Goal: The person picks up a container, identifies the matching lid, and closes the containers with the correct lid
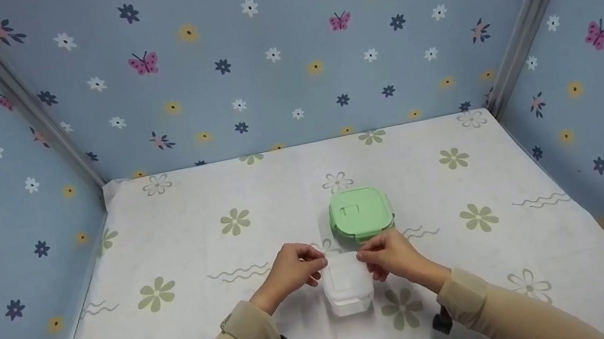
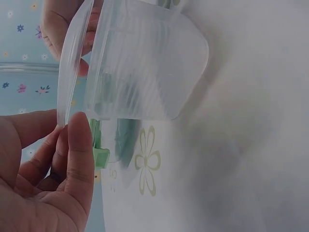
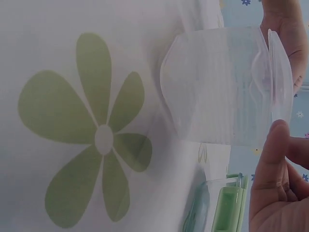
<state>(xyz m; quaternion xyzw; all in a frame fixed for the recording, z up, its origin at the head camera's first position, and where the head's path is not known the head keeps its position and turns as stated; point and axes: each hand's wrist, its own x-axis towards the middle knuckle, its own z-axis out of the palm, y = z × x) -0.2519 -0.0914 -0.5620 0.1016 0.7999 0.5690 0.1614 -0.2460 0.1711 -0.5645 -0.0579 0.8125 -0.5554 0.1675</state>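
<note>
A small clear plastic food container (image 1: 352, 306) stands upright on the cloth, its ribbed side (image 2: 145, 63) showing in the left wrist view. Its pale translucent lid (image 1: 347, 271) lies over the top, tilted, with a narrow gap under part of its edge in both wrist views. My left hand (image 1: 297, 265) pinches the lid's left edge between thumb and fingers. On the opposite edge, my right hand (image 1: 392, 253) pinches the lid the same way, thumb tip at the rim (image 3: 281, 82). Both hands stay at the lid's far corners.
Just behind the container sits a glass box with a green clip lid (image 1: 362, 212), close to my right hand. A white flowered cloth (image 1: 194, 331) covers the table. Blue patterned panels (image 1: 280, 43) enclose the back and both sides.
</note>
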